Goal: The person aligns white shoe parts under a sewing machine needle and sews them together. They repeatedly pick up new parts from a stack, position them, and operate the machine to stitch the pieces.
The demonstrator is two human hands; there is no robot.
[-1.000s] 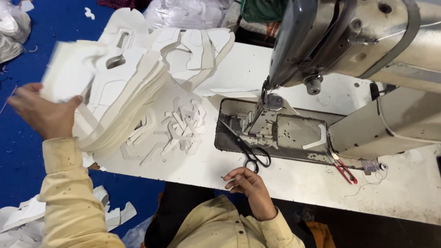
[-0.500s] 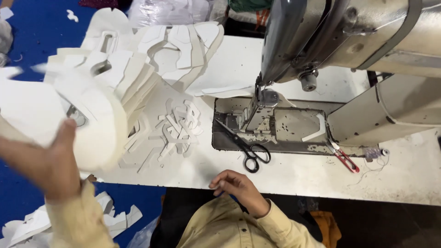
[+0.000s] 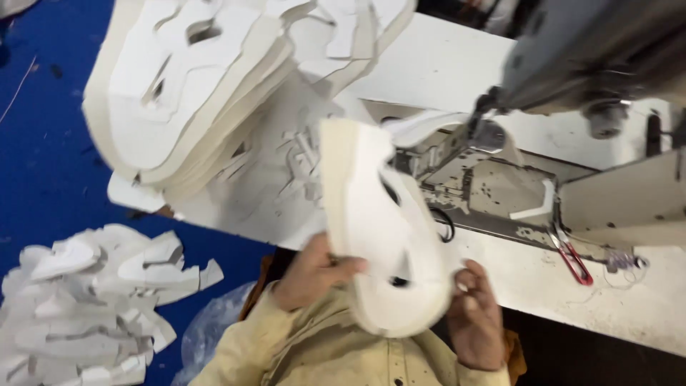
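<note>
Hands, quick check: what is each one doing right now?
Left hand: closed on the near edge of the stack of white cut pieces.
Right hand: gripping the same stack from its other side.

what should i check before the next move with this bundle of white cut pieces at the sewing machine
1. Left hand grips the bundle of white cut pieces: ok, fingers wrap its left edge.
2. Right hand supports the bundle: ok, it touches the lower right edge.
3. Edges of the bundle aligned: cannot tell, the layers are blurred.
4. Machine bed under the needle free: not ok, a white strip lies on it.
5. Red-handled snips clear of the hands: ok, they lie on the table to the right.
6. Big stack on the table steady: cannot tell, it overhangs the table edge.
</note>
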